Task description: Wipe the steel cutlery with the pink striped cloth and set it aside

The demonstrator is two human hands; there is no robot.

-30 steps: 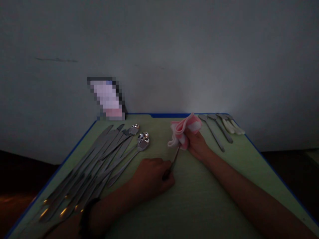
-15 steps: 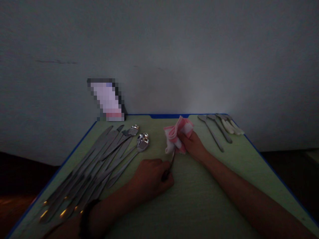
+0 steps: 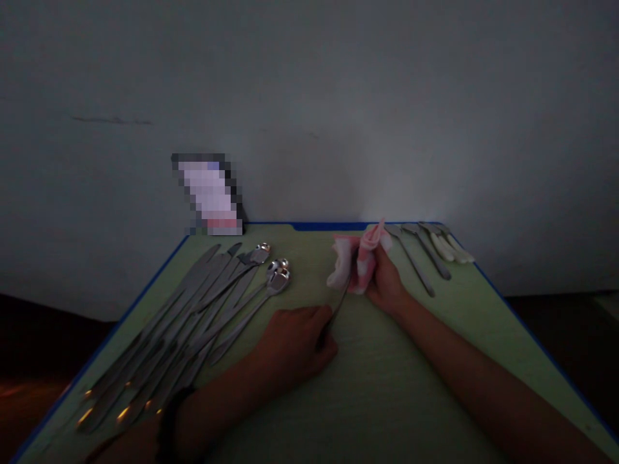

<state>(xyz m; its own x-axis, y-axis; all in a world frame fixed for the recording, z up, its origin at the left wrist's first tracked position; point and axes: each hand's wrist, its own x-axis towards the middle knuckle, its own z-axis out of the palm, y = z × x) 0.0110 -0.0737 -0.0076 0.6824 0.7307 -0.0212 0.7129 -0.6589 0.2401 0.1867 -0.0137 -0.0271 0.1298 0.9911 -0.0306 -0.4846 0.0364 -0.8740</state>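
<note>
My left hand [image 3: 300,338] is closed around the handle of a slim metal piece of cutlery [image 3: 340,307], just above the tabletop near the middle. Its upper end runs into the folds of a pink and white cloth [image 3: 342,261], so I cannot tell its kind. My right hand [image 3: 387,280] grips this cloth by its right side; part of it stands up above the fingers. The cloth is partly spread around the far end of the cutlery.
Several table knives [image 3: 193,277] and shiny spoons [image 3: 278,280] lie in a row on the left of the green table [image 3: 387,399]. More cutlery [image 3: 428,251], some with white handles [image 3: 442,246], lies at the back right. A blurred-out phone-like screen [image 3: 210,193] leans on the wall.
My right hand has shifted slightly right with the cloth, which has opened out from its bunched shape. My left hand has stayed nearly in place, still holding the cutlery.
</note>
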